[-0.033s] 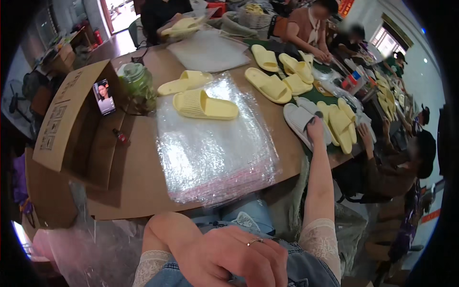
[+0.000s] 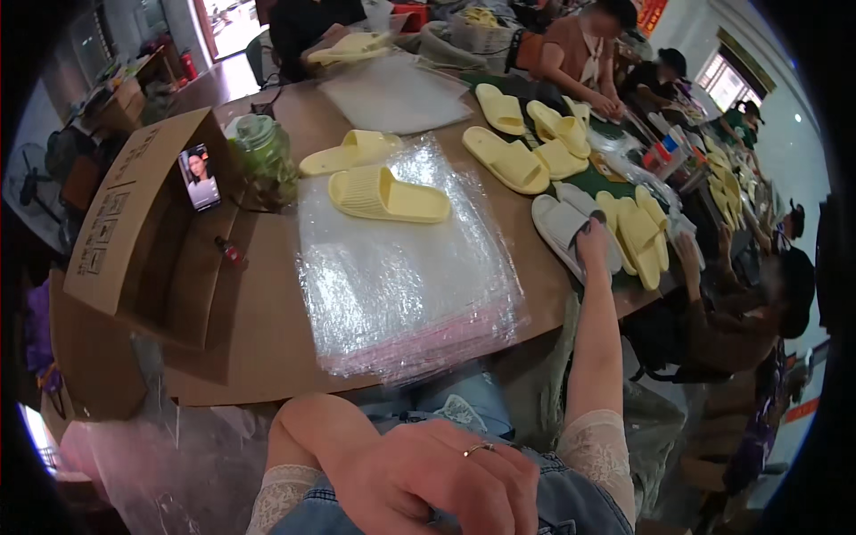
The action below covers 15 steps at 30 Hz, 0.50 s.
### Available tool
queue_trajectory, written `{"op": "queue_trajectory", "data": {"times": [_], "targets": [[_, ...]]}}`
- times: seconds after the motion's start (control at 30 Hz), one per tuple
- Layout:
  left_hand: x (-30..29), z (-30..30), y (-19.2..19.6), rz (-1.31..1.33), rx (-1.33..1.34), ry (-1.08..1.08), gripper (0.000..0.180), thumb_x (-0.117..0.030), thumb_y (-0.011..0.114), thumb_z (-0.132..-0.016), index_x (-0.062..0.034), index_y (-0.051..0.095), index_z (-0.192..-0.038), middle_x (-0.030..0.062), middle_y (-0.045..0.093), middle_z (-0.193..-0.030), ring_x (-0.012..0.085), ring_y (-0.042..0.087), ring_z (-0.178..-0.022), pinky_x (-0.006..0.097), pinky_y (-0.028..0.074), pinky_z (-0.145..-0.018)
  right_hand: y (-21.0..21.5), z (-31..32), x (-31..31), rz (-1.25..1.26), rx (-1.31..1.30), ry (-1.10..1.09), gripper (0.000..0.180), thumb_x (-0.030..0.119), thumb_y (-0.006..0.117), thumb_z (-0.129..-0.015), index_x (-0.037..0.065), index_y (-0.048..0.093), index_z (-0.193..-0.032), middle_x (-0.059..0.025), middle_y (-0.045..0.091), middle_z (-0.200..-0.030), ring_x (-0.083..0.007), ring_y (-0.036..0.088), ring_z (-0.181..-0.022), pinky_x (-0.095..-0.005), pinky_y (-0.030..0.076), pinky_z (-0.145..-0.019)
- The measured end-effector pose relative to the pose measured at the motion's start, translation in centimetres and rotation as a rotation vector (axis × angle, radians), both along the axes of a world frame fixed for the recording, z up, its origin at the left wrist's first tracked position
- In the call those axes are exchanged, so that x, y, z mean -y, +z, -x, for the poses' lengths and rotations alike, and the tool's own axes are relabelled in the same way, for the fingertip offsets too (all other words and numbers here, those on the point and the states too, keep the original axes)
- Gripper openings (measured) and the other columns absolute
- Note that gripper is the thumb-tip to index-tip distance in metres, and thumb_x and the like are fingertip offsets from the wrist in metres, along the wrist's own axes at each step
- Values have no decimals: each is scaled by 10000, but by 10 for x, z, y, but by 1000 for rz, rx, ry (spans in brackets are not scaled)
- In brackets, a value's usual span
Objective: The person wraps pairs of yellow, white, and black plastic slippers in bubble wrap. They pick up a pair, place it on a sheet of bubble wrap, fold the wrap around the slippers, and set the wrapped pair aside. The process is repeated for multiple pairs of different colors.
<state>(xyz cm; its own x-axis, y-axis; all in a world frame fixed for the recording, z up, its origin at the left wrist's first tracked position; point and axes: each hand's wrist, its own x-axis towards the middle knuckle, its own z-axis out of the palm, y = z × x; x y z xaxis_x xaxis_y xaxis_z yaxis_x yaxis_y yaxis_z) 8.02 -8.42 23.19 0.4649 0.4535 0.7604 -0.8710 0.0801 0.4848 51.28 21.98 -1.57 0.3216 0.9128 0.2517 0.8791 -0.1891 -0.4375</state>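
At the table's right side, my right hand (image 2: 592, 244) is closed on a pair of light grey slippers (image 2: 560, 223); its fingertips are partly hidden against them. My left hand (image 2: 446, 477), with a ring on one finger, is curled over my lap, close to the view. Its fingertips are out of sight, so anything inside them cannot be made out. In front of me, a ribbed yellow slipper (image 2: 385, 198) rests on a stack of clear plastic bags (image 2: 406, 276). Another yellow slipper (image 2: 343, 156) lies just behind it, partly over the stack's far edge.
More yellow slippers (image 2: 508, 160) lie beyond the grey pair, others (image 2: 640, 236) to its right. A cardboard box (image 2: 134, 209) on the left holds a phone (image 2: 199, 178). Behind it stands a green-tinted jar (image 2: 263, 156). White sheets (image 2: 388, 94) lie farther back. Several people sit around.
The whole view has shifted very slightly. Both hands keep the same pose, and the slippers stay where they were.
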Motion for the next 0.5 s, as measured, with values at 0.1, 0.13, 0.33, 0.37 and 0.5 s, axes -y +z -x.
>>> {"op": "queue_trajectory", "data": {"times": [0.1,0.13,0.33,0.37,0.5], "targets": [[-1,2,0,21,-6,3,221,-208,637,-1004,12,637,-980,132,666,-942,301,634,-859,383,491,-748,18,37,17,20,79,-48,315,191,616,-864,5,629,-1118,-236,652,-1142,-429,593,-1099,-488,477,-915],[-1,2,-1,18,-6,7,212,-203,652,-994,8,647,-979,130,665,-944,296,633,-861,380,491,-746,18,48,23,-11,117,-20,246,186,621,-863,5,629,-1030,-240,656,-1059,-438,604,-1030,-506,481,-858],[-23,-15,0,-154,224,-13,151,-75,786,-874,17,717,-971,144,708,-955,234,688,-838,318,549,-672,5,94,77,55,103,-17,329,297,710,-827,22,644,-997,-198,662,-1019,-424,642,-958,-502,509,-834],[-19,-17,-2,-109,231,-32,154,-86,785,-878,18,718,-970,142,704,-959,231,684,-837,316,549,-670,-4,93,80,6,107,-24,354,316,714,-825,24,642,-1012,-195,660,-1032,-422,644,-959,-503,511,-838],[-13,-25,-9,-42,294,-51,165,-110,778,-889,23,724,-971,147,695,-968,234,674,-824,308,548,-673,-9,97,75,-21,153,-19,414,354,715,-827,19,624,-1052,-207,649,-1050,-421,644,-971,-514,514,-835]]}}
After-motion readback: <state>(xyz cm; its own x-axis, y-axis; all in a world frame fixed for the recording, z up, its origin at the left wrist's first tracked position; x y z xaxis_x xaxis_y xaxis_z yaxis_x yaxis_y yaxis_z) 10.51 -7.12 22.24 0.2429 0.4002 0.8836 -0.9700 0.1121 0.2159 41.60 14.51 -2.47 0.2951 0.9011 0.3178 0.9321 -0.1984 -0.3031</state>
